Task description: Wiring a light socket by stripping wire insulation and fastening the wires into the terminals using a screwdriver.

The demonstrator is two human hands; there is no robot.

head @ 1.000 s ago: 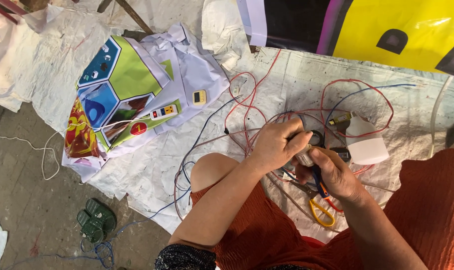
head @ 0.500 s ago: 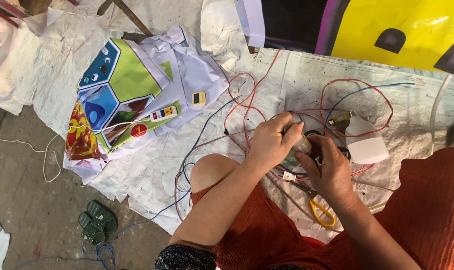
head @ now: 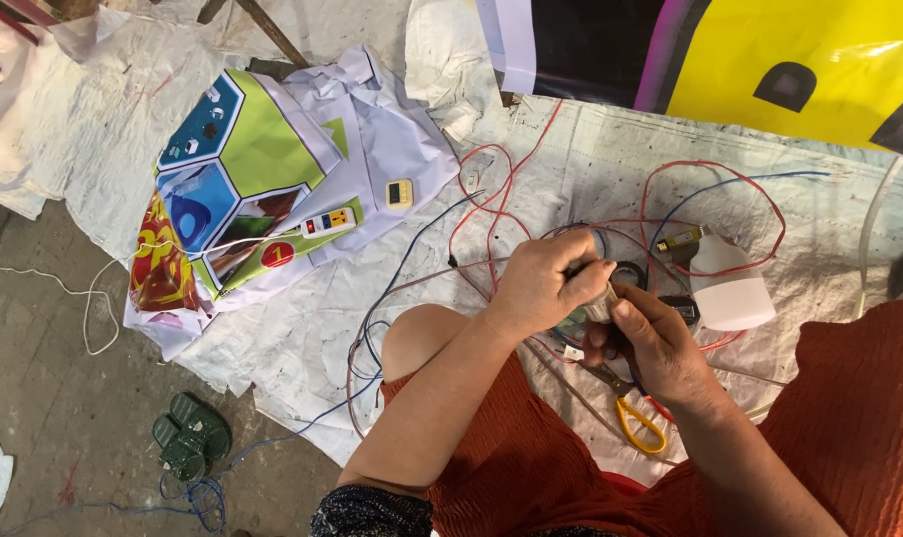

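Note:
My left hand (head: 546, 283) and my right hand (head: 655, 338) meet over a white sheet (head: 302, 338) on the ground. Both pinch a small pale part (head: 600, 303) between their fingertips; what it is I cannot tell. Just behind the fingers lies a roll of black tape (head: 630, 273). Red and blue wires (head: 491, 204) loop around the hands. A white bulb-shaped housing (head: 730, 288) lies right of them. Scissors with yellow handles (head: 630, 413) rest under my right wrist.
A colourful printed banner (head: 243, 189) lies at left, with a small switch strip (head: 327, 222) and a small yellow-faced socket (head: 399, 193) on it. Green sandals (head: 188, 447) sit on the bare floor at lower left. A yellow and black board (head: 769, 60) stands behind.
My left hand has slid right and closed over the small part, and my right hand has risen to meet it; the fingertips are now pressed together.

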